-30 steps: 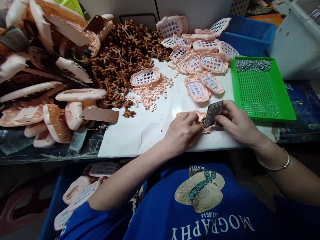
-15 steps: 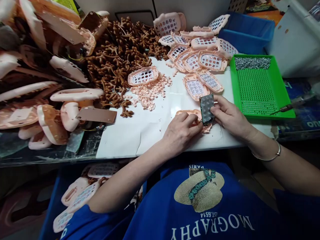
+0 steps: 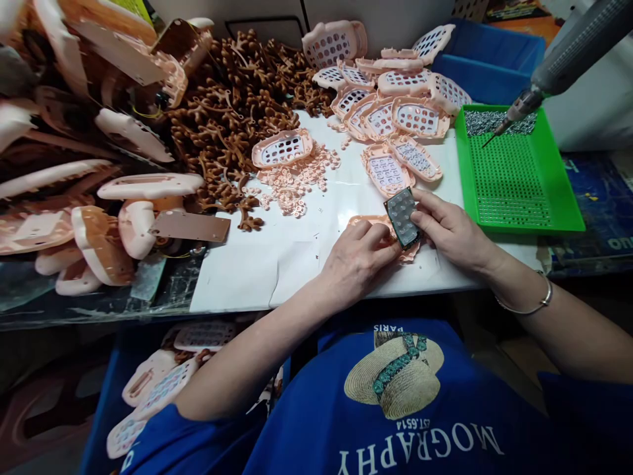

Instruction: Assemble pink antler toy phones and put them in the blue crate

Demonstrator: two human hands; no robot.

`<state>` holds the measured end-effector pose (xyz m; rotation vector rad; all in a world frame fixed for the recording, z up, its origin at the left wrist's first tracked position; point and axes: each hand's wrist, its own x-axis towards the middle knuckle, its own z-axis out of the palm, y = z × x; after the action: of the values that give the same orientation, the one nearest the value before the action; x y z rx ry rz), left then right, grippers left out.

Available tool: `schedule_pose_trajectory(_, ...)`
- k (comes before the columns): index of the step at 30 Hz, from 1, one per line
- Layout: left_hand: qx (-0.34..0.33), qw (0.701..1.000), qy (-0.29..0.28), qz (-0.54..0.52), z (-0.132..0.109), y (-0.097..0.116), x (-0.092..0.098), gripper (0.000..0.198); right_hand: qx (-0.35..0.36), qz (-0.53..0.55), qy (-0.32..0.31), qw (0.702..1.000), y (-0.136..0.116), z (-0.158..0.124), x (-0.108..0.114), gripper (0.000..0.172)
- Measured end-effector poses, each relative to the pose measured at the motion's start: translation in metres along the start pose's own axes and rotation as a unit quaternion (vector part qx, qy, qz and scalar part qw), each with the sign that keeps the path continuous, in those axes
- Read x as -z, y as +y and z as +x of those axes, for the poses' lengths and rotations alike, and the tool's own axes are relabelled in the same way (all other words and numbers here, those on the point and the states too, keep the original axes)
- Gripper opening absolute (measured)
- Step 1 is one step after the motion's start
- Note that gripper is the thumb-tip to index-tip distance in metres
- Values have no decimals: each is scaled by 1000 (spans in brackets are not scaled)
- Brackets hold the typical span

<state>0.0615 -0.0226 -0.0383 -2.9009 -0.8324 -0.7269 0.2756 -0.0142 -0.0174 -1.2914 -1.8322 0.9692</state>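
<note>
My right hand [image 3: 450,227] pinches a dark circuit board [image 3: 403,216] by its right edge, thumb on its face. A grey translucent sheet with raised round bumps covers the board, which is tilted above a pink plastic shell [image 3: 363,219]. My left hand [image 3: 363,254] is closed over that shell, its fingers curled by the board's lower left edge. The left fingertips are partly hidden. More pink shells with oval holes [image 3: 386,170] lie just beyond my hands, some with a clear keypad sheet inside.
An electric screwdriver [image 3: 558,72] hangs over a green tray [image 3: 568,198] of screws. A blue bin [image 3: 494,56] stands behind. Left are brown plastic parts [image 3: 222,119], small pink pieces [image 3: 294,188] and assembled pink housings [image 3: 103,244]. Another bin with shells [image 3: 163,389] sits below the table edge.
The circuit board has tilted to the left and shifted slightly left with my right hand. The hanging screwdriver has swung up and left, over the screws. My left hand has barely moved.
</note>
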Motion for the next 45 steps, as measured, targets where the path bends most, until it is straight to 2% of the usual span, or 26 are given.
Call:
schedule_pose_trajectory(8,-4,1000,26,-10,0,1,0,18,20,-20,-25,999,4,4,2,38)
schedule_pose_trajectory(21,1,1000,8,-20,1,0,1,19,-12,-53,66,996,3,-3,-6,29)
schedule_pose_trajectory(25,-2,999,21,-25,1,0,1,18,-5,2,39,999,4,2,-4,26)
schedule_pose_trajectory(30,-5,999,22,-31,2,0,2,18,-59,121,-10,991,6,4,-3,29)
schedule_pose_trajectory(38,-1,999,13,-33,1,0,3,19,-23,146,-2,989,14,3,-4,33)
schedule_pose_trajectory(45,-5,999,34,-34,2,0,1,19,12,143,-15,990,19,4,-4,34)
